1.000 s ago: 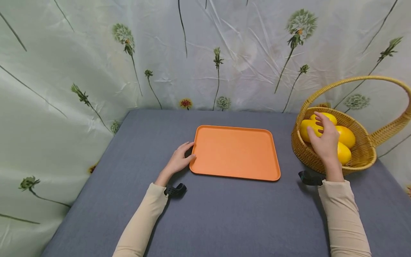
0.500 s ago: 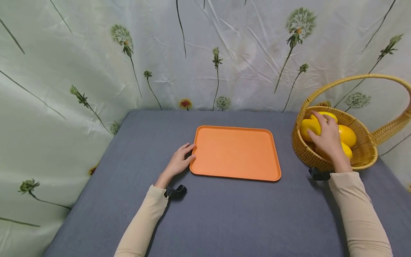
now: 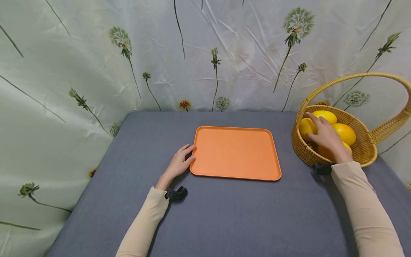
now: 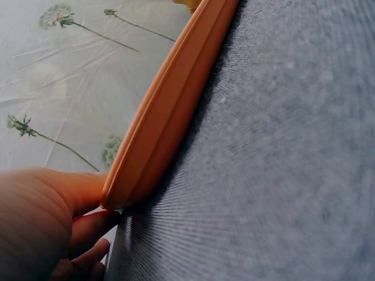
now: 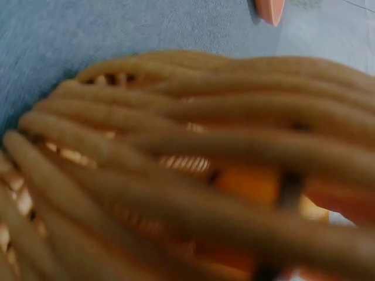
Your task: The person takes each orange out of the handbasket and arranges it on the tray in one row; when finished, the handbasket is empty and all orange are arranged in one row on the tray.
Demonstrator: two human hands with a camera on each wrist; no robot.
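The left hand (image 3: pixel 177 163) is rested at the near-left short edge of an orange tray (image 3: pixel 236 153), which is laid flat on the desk (image 3: pixel 224 214). In the left wrist view the thumb is seen against the tray's rim; the fingers are extended and relaxed, and no firm grasp is shown.

The right hand (image 3: pixel 326 137) is placed inside a wicker basket (image 3: pixel 301 151) at the far right of the desk. Its thumb and forefinger are spread about the leftmost yellow fruit (image 3: pixel 306 130). Whether that fruit is gripped cannot be told: the contact is largely covered by the hand, and the right wrist view is blocked by blurred wickerwork. Other yellow fruits (image 3: pixel 345 134) are found behind, beside and beneath the hand. The basket is stood beside the tray, apart from it, with its handle (image 3: pixel 356 75) arched overhead. No fruit is seen on the tray.

The step in hand is judged to be the taking hold of one fruit. A secure grip and a lift clear of the rim and handle appear to be called for next, while the tray is kept steady.
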